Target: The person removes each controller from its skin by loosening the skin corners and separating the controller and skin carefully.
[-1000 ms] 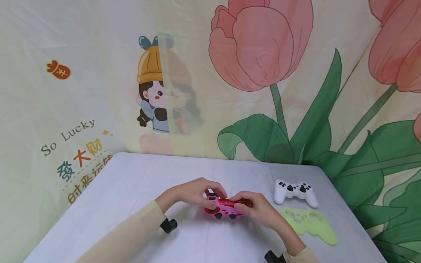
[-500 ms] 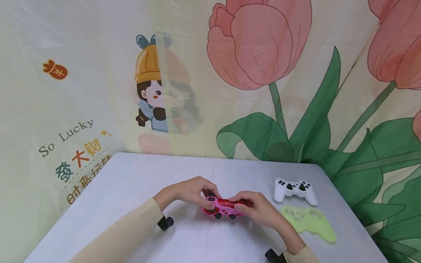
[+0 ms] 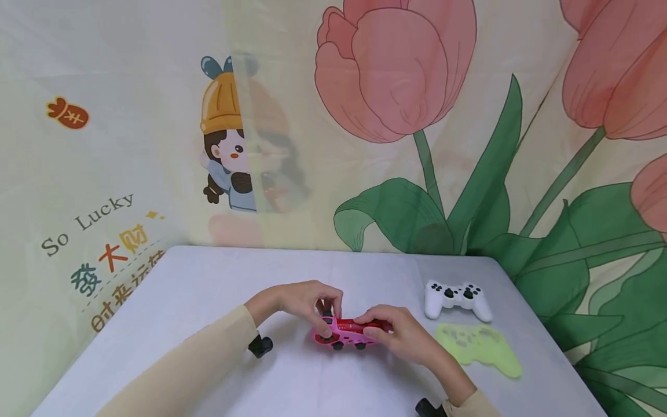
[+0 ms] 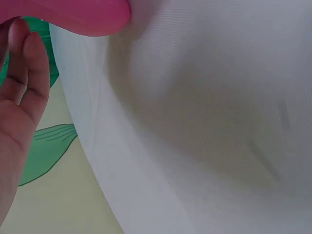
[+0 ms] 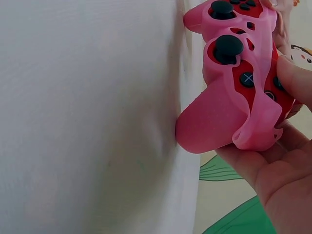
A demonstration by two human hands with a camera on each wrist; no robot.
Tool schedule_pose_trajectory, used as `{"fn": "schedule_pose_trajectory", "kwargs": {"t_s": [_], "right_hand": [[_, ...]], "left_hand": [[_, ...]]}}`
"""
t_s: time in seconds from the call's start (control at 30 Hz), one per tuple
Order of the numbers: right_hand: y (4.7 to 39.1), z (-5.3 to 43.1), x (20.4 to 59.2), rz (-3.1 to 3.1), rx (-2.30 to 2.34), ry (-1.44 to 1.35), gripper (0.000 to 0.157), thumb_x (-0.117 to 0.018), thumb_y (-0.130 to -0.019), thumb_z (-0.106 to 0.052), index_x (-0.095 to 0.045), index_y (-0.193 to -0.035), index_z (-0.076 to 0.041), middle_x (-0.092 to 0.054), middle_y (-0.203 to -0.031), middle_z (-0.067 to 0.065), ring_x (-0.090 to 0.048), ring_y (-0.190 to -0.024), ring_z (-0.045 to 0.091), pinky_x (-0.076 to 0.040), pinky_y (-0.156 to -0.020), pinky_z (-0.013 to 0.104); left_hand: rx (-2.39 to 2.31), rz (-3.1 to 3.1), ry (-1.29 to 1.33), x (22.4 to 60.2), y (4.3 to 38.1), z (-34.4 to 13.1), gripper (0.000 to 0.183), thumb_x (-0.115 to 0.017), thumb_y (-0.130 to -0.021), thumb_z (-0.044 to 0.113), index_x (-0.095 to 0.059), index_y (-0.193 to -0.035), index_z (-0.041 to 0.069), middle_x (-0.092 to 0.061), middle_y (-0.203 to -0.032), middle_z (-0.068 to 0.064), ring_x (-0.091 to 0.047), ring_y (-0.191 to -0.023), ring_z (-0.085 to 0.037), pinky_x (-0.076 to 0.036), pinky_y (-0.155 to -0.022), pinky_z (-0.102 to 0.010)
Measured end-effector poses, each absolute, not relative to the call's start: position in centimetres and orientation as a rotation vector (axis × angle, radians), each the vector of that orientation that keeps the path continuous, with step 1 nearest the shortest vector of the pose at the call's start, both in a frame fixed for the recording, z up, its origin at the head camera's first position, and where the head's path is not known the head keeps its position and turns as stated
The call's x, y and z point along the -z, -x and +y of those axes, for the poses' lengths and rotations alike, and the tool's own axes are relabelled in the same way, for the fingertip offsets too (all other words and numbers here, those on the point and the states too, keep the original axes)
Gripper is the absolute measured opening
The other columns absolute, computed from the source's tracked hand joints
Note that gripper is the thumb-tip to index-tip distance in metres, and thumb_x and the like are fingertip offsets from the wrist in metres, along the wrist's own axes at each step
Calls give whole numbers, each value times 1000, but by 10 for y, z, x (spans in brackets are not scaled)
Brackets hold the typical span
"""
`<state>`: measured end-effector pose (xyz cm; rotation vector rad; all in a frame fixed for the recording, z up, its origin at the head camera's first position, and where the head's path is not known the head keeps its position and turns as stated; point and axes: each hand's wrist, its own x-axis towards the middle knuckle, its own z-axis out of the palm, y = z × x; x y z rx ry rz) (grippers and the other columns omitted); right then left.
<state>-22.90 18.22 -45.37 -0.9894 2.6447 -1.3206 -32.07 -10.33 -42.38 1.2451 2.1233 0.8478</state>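
A red game controller sits partly inside a pink silicone cover, low over the table with its grips toward me. In the right wrist view the cover's edge is displaced at the right end, leaving red shell and some buttons exposed. My left hand holds the left end, thumb on the front and fingers bent over the far edge. At the other end, my right hand grips the controller with its thumb on the face and fingers underneath. The left wrist view catches only one pink grip and some fingers.
A white game controller lies at the right of the white-covered table. Just nearer to me is a flat yellow-green silicone cover. A printed curtain hangs behind the table.
The head view has swung slightly right, shifting the scene left. My left fingers have lifted and re-bent at the controller's far edge; my right hand keeps its grip.
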Motion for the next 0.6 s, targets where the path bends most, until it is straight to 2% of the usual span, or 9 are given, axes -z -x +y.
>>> {"fn": "schedule_pose_trajectory", "kwargs": {"t_s": [0.1,0.17,0.27,0.37,0.47,0.6], "right_hand": [[228,182,454,2662,1297,998,20,-74,-101,-19,-78,-120,-25,-75,-107,-9,-59,-85,6,-53,-73,25],[228,183,454,2674,1289,1003,20,-75,-100,-18,-78,-119,-25,-75,-107,-10,-59,-85,5,-52,-73,25],[227,183,454,2684,1279,1019,21,-76,-99,-17,-78,-118,-25,-75,-108,-10,-59,-84,5,-52,-72,24],[227,183,454,2681,1269,1023,22,-77,-98,-16,-78,-118,-25,-75,-108,-10,-58,-85,5,-51,-72,24],[226,183,454,2676,1266,1014,22,-77,-98,-17,-78,-118,-26,-75,-108,-11,-58,-85,5,-51,-73,24],[225,183,455,2668,1267,1008,22,-77,-98,-19,-78,-118,-27,-75,-108,-11,-58,-86,6,-51,-73,24]], "left_hand": [[-825,2129,-1256,424,322,-104,29,-88,-81,38,-68,-101,30,-64,-86,10,-57,-80,-9,-47,-74,-24],[-804,2125,-1265,422,323,-104,29,-87,-81,40,-68,-101,31,-62,-87,11,-54,-78,-11,-43,-70,-23],[-774,2118,-1268,419,323,-104,26,-83,-85,44,-69,-103,31,-65,-93,14,-53,-80,-14,-41,-71,-23],[-750,2116,-1245,416,323,-105,20,-72,-92,46,-71,-103,30,-67,-94,17,-55,-84,-14,-43,-74,-23],[-755,2104,-1216,414,324,-105,20,-61,-97,43,-72,-102,27,-67,-93,16,-58,-88,-15,-45,-77,-24],[-800,2050,-1170,417,327,-104,20,-56,-99,35,-70,-99,21,-63,-89,13,-57,-87,-25,-45,-75,-24]]}}
